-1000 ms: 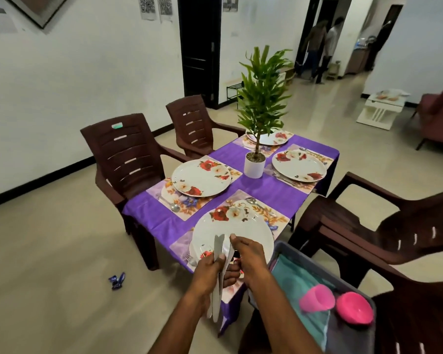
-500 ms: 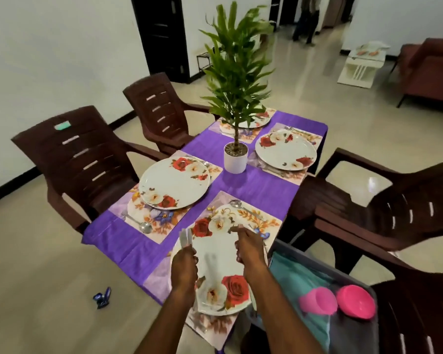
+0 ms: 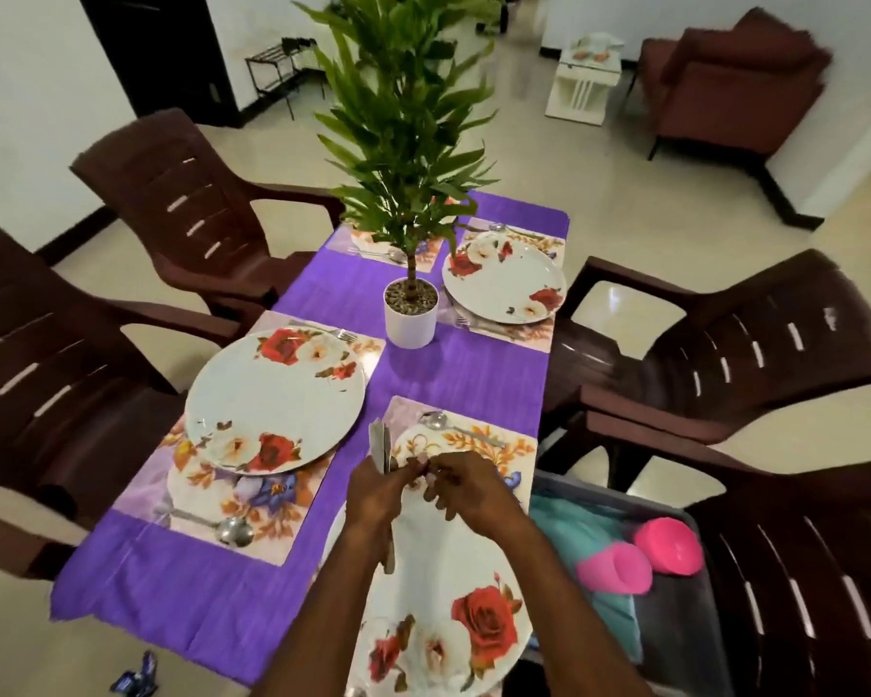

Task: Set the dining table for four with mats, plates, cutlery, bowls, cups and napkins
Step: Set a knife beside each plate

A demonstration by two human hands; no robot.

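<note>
the left hand [image 3: 373,490] grips a stack of folded napkins [image 3: 380,445] upright above the near plate [image 3: 438,631], so the right hand [image 3: 466,487] can pinch one off for this setting.

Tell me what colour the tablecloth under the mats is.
Purple, a plain cloth with no print, clearest in the head view between the floral mats.

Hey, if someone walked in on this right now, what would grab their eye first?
Probably the tall potted plant standing mid-table on the purple tablecloth, ringed by rose-patterned plates on floral mats. Next, the two hands meeting over the nearest plate, and the pink cups in a bin at right.
</note>
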